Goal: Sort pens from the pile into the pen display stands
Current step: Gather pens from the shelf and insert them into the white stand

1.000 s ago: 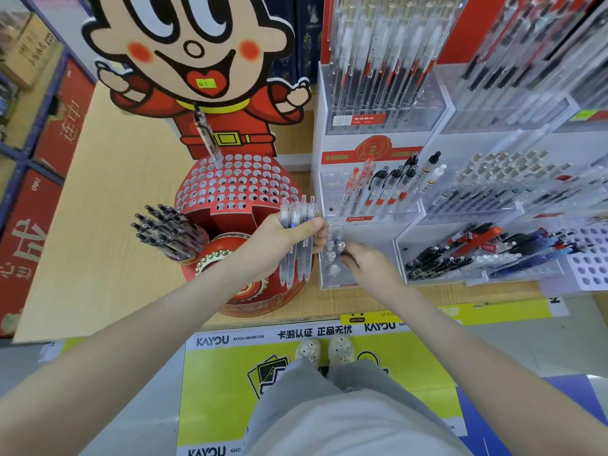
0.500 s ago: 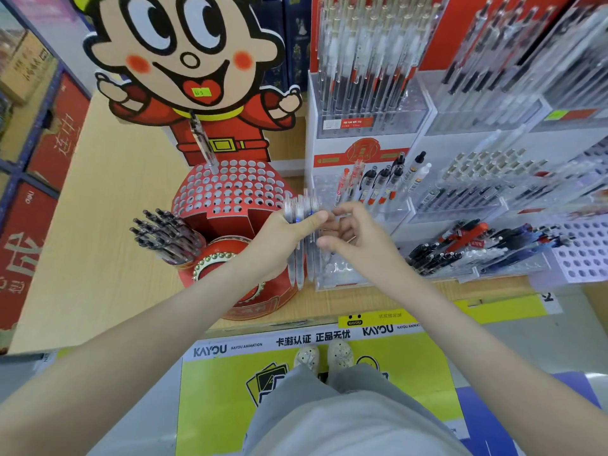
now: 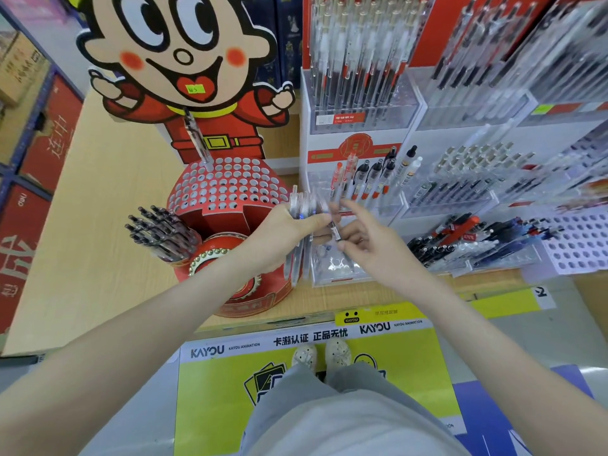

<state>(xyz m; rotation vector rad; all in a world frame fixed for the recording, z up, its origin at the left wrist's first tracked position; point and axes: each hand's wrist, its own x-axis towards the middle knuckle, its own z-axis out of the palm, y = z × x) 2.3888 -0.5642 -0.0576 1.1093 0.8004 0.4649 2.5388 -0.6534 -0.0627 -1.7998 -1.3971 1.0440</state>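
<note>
Head view: left hand (image 3: 279, 236) grips about four clear pens (image 3: 302, 205), right hand (image 3: 371, 250) fingers pinch one pen (image 3: 334, 230).

Pen bundle (image 3: 302, 205) motion-blurred, middle hidden inside left grip (image 3: 283, 232), single pen (image 3: 335, 229) by right grip (image 3: 371, 248) smeared, hold unclear, cartoon figure (image 3: 177, 60) head cropped at top, far-right racks (image 3: 543, 77) blurred

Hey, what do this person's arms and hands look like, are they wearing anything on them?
The left forearm and right forearm are bare to the frame edge: no sleeves or watch. The left hand and right hand wear no gloves.
</note>
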